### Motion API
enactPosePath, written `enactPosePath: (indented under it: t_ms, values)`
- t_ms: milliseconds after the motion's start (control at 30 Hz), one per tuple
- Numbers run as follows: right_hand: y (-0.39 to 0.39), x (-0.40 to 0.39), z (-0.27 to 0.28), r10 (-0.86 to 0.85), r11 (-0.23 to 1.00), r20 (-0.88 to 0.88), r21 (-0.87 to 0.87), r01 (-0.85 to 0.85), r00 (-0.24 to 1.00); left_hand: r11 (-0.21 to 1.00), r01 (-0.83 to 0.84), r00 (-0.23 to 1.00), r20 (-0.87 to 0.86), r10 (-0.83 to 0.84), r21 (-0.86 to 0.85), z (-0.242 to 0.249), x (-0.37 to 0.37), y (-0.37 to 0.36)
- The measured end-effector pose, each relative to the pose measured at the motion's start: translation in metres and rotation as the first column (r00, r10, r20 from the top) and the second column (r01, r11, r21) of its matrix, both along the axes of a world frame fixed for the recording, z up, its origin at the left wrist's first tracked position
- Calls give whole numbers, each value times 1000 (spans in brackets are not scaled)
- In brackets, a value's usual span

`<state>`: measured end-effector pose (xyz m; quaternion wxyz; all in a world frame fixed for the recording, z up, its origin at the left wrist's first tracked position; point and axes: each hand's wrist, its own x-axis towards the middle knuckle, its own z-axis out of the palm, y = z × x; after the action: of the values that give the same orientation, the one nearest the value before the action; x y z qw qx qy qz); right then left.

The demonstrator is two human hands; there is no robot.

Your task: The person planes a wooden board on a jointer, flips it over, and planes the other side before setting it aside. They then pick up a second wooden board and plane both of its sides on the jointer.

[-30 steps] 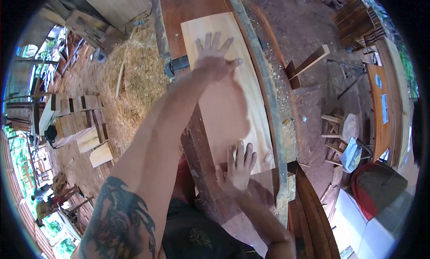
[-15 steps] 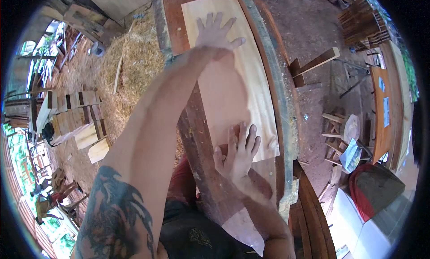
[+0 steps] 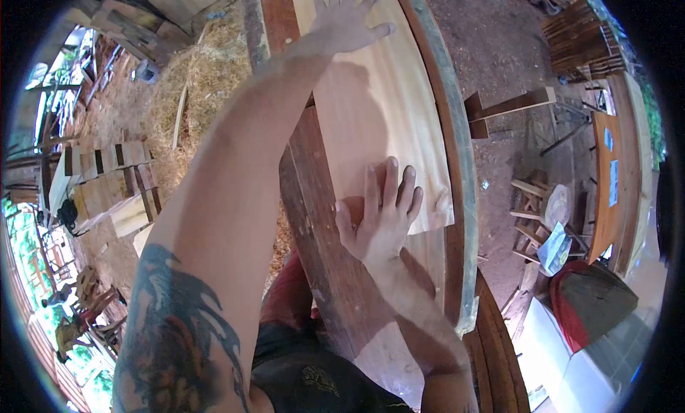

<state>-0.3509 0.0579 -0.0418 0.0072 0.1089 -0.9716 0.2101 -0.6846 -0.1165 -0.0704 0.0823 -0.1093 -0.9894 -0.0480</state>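
A pale, smooth wooden board lies lengthwise along a dark wooden workbench. Stretched far forward, my left hand rests palm down on the board's far part, fingers spread and thumb to the right. Closer to me, my right hand is over the board's near end, its fingers extended and apart and nothing held in it. The shadow of my arm falls across the middle of the board. A knot shows near its right near corner.
Wood shavings cover the ground left of the bench. Stacked wood pieces stand farther left. To the right are a jutting timber, small wooden stools, an orange table and a red and dark cover over a pale box.
Both hands and the pale board sit farther forward in the view, away from my body. The fingers of both hands stay spread.
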Motion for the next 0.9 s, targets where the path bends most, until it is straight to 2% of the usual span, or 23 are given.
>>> enactPosePath:
  t_ms: [33, 133, 333, 533, 633, 733, 833, 900]
  values:
    - [-3, -7, -2, -2, 1000, -18, 8, 2, 1000, 998, 6, 999, 51, -9, 55, 3, -6, -4]
    - [-13, -26, -7, -4, 999, -54, 35, 6, 999, 999, -17, 992, 122, 13, 35, 12, -24, -11]
    - [-35, -68, -13, -17, 999, -129, 46, 23, 992, 999, -13, 994, 110, 8, 43, 12, -63, -32]
    - [-59, -108, -18, -31, 998, -179, 40, 39, 983, 993, 0, 999, 37, -4, 120, 0, -107, -55]
    - [-67, -128, -24, -41, 996, -218, 70, 57, 975, 999, -49, 991, -125, 51, 16, 2, -116, -59]
    - [-74, -141, -27, -41, 995, -243, 81, 62, 969, 973, -38, 962, -256, 98, 229, 10, -95, -59]
    - [-83, -157, -25, -40, 994, -254, 89, 64, 966, 908, 55, 913, -390, 123, 415, 36, -16, -95]
    - [-87, -166, -26, -21, 993, -270, 108, 52, 963, 743, 97, 886, -398, 238, 662, 40, 76, -121]
